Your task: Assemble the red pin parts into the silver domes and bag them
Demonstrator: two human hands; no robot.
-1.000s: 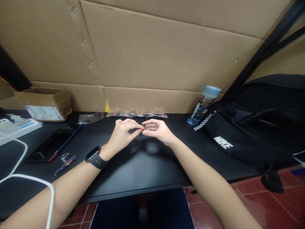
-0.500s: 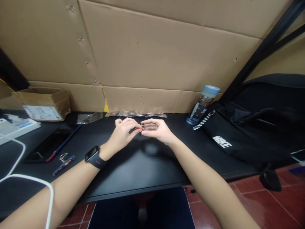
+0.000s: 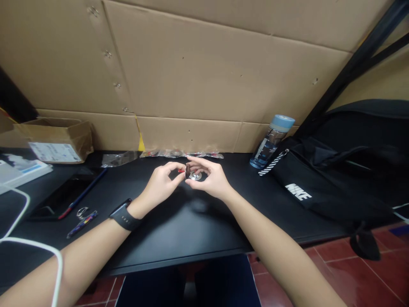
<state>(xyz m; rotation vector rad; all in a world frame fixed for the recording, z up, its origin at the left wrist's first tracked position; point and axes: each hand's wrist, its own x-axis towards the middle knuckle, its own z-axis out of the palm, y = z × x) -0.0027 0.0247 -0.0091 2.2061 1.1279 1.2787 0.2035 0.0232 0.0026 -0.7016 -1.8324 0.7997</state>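
Observation:
My left hand (image 3: pixel 164 179), with a black watch (image 3: pixel 123 215) on its wrist, pinches a small red piece (image 3: pixel 181 171) between thumb and fingers. Facing it, my right hand (image 3: pixel 213 178) curls its thumb and fingers around a small dark round piece (image 3: pixel 188 171) seen nearly edge-on. Within the curl of the right fingers shows a shiny silver disc (image 3: pixel 195 175). Fingers partly cover these parts, and whether they are joined I cannot tell. Both hands are held close together above the black table (image 3: pixel 191 230).
Clear packets (image 3: pixel 179 153) of small parts lie along the cardboard wall (image 3: pixel 191 76), beside an empty-looking plastic bag (image 3: pixel 119 159). At left are a carton (image 3: pixel 57 140), a tablet (image 3: pixel 67 194), a keychain (image 3: pixel 82 222) and a white cable (image 3: pixel 35 241). A bottle (image 3: pixel 271 143) and black bag (image 3: pixel 319 179) stand right.
The hands have turned the held parts, so a dark round face and a silver disc now show. The left hand's fingers have shifted slightly left and down.

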